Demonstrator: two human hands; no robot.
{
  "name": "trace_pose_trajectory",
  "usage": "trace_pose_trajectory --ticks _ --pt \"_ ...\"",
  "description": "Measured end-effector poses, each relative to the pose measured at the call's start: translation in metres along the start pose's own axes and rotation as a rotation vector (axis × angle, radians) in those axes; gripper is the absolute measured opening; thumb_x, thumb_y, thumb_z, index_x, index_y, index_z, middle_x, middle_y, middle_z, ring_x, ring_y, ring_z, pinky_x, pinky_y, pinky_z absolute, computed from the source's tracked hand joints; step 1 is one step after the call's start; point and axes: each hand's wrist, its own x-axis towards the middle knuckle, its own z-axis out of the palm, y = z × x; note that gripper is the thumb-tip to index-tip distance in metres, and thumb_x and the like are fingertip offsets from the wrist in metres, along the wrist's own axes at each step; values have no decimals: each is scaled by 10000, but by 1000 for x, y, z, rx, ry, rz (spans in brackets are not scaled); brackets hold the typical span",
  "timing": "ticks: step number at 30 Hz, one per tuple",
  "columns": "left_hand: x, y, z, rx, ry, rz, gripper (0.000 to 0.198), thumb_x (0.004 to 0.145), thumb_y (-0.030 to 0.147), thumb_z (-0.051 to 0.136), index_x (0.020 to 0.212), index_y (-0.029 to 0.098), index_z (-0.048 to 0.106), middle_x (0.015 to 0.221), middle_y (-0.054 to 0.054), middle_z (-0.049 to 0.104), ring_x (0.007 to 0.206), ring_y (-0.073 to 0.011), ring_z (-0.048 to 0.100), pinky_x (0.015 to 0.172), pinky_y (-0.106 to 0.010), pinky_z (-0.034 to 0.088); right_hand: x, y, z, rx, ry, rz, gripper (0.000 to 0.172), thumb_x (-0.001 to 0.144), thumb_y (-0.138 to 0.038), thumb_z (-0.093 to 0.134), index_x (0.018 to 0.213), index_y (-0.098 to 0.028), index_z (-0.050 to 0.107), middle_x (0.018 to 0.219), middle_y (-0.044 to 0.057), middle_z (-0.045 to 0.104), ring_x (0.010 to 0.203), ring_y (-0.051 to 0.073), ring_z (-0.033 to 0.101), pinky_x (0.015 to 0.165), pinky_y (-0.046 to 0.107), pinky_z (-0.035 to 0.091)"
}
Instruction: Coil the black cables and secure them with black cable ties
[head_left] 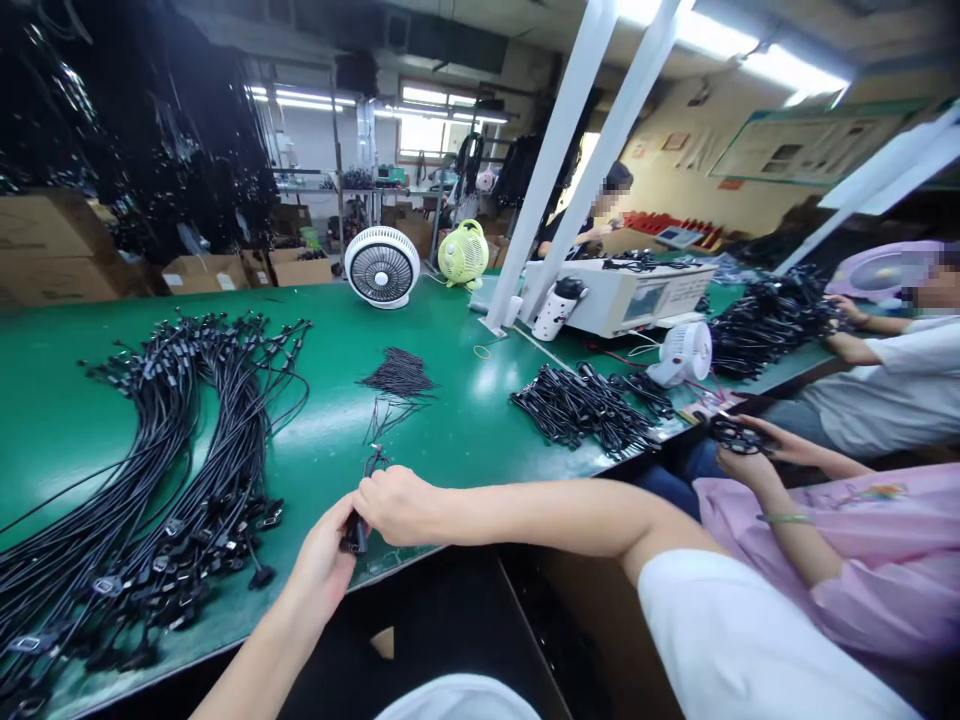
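A folded black cable [358, 532] is held between my two hands just over the table's front edge. My left hand [328, 548] is closed around its lower part, where a dark connector end shows. Pressed against it from the right, my right hand [400, 505] has its fingers curled on the bundle; the fingertips are partly hidden. The cable's upper loops [375, 460] poke out beyond my fingers. Farther back lies a pile of short black ties [400, 372], with several loose ones nearer my hands. On the left, long black cables [169, 440] with connectors lie in a curved heap.
Bundled black cables [585, 408] lie to the right, near a small white fan [682, 354]. A white fan [382, 267], a green fan [463, 254], a spotted bottle [559, 308] and a test instrument [637, 297] stand behind. A co-worker's hands [742, 440] hold black cable at right.
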Motion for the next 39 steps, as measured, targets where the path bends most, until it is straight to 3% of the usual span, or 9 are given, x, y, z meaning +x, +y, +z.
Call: trace_pose_trajectory --ticks 5,10,14,19,22,28,31,35,39 --pt "10 14 -5 35 -67 263 336 615 225 804 941 200 724 1001 -37 702 962 -173 612 860 -273 466 11 -4 -3 325 211 369 201 931 -231 424 931 -149 608 888 83 667 806 192 602 642 276 395" --pt "-7 30 -15 494 -139 613 103 731 216 702 830 212 730 1182 -61 603 1200 -226 511 1062 -345 355 4 -2 2 848 353 309 270 972 -227 381 810 -167 589 804 15 638 745 113 565 688 216 395" --pt "-30 39 -18 759 -7 781 142 859 260 601 861 240 742 1118 -48 593 1095 -197 509 1030 -335 351 -9 6 6 511 444 206 256 952 -198 383 837 -167 610 759 40 594 723 146 486 659 274 339" --pt "-40 30 -29 391 -125 216 396 875 528 571 938 165 716 657 8 487 570 -99 392 564 -242 360 -22 8 -7 195 430 -107 291 982 -209 352 848 -203 610 652 27 496 626 155 365 573 339 225" --pt "-33 23 -31 276 -274 1 480 721 531 750 976 126 715 645 10 504 555 -79 392 538 -224 334 -23 1 -12 182 406 -248 321 998 -207 339 807 -211 597 677 21 515 623 145 360 570 335 213" --pt "-38 26 -19 342 -126 375 222 745 298 742 948 211 718 651 34 500 556 -83 395 573 -222 363 -20 -4 -1 342 349 48 270 947 -167 378 770 -183 581 699 35 551 653 150 412 601 313 256" --pt "-50 25 -18 794 -328 549 90 809 235 635 814 203 720 784 -35 612 709 -152 518 714 -279 418 -19 5 4 586 250 154 179 916 -181 459 797 -185 592 748 17 596 707 140 476 632 264 301" --pt "-45 14 -30 1214 -455 534 200 817 149 530 675 204 661 672 -18 542 667 -159 481 691 -283 384 -22 8 3 618 217 201 234 942 -240 474 746 -179 588 740 19 602 723 149 490 677 261 319" --pt "-21 12 -39 1039 -333 430 189 826 246 574 674 186 668 641 -10 527 652 -151 455 660 -273 379 -26 -10 6 768 238 91 226 957 -229 467 808 -169 626 812 33 650 767 146 533 730 253 359"
